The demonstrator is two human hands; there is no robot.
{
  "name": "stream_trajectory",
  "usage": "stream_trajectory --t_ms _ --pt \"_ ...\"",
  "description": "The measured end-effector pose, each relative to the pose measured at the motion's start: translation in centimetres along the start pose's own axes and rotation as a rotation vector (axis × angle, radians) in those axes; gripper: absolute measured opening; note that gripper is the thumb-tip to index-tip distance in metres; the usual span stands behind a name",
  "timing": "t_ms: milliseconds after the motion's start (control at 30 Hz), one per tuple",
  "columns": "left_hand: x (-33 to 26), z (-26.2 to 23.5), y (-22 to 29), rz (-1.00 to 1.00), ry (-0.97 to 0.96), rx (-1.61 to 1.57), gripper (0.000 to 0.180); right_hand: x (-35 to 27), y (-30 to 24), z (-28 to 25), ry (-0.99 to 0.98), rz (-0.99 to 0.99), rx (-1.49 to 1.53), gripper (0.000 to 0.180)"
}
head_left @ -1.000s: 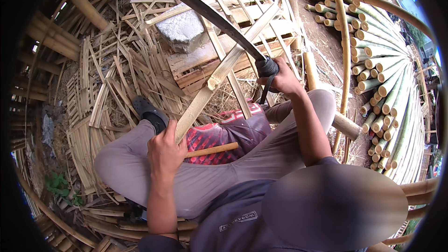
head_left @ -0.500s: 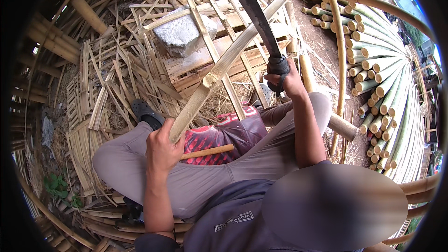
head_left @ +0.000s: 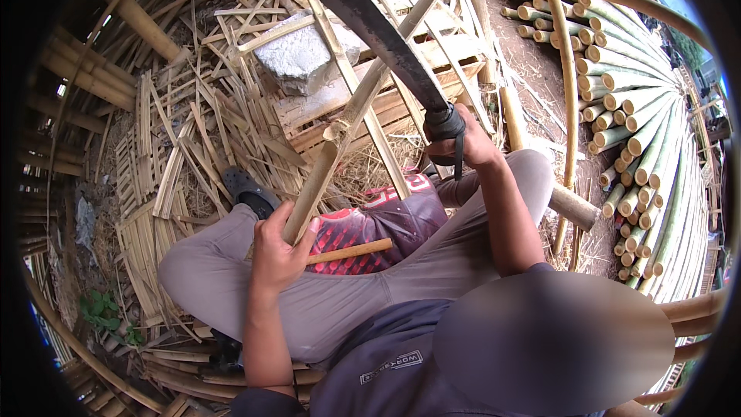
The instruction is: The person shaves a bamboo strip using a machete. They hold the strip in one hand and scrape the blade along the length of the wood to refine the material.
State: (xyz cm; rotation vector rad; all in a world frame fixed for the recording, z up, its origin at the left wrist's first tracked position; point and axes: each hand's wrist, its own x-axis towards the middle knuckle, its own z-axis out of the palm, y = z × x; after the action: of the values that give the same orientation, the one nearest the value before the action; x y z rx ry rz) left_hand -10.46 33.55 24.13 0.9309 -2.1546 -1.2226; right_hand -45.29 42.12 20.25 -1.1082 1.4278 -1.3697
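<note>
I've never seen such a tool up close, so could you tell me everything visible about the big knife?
The big knife has a long, broad, slightly curved blade, dark and mottled like worn metal. Its far end runs out of the picture's top, so the tip is unseen. The handle looks wrapped in black material, with a dark strip hanging below. The right hand grips it; the blade slants up-left across the bamboo piece, though contact is unclear.

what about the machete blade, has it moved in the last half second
Yes: the machete blade has swung left; its upper part, previously right of the pale block, now shows above it in the picture.
</note>
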Motion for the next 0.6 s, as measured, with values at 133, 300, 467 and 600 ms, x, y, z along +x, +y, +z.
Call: stream_trajectory --t_ms 133,300,467,600 --pt "-0.2 -0.7 -0.3 0.009 -0.034 -0.103 0.013 -0.5 -0.5 -1.6 -0.027 -0.022 0.185 0.031" --pt "-0.1 -1.6 0.0 0.025 -0.109 -0.017 0.017 -1.5 -0.4 -2.7 0.050 -0.019 0.098 0.029" --pt "0.2 -2.4 -0.2 0.041 -0.089 0.031 0.015 -1.2 0.3 -1.8 -0.260 0.137 0.373 0.032" --pt "0.3 -2.5 -0.2 0.085 -0.081 0.042 0.017 -0.2 -0.1 0.7 -0.392 0.067 0.154 0.041"
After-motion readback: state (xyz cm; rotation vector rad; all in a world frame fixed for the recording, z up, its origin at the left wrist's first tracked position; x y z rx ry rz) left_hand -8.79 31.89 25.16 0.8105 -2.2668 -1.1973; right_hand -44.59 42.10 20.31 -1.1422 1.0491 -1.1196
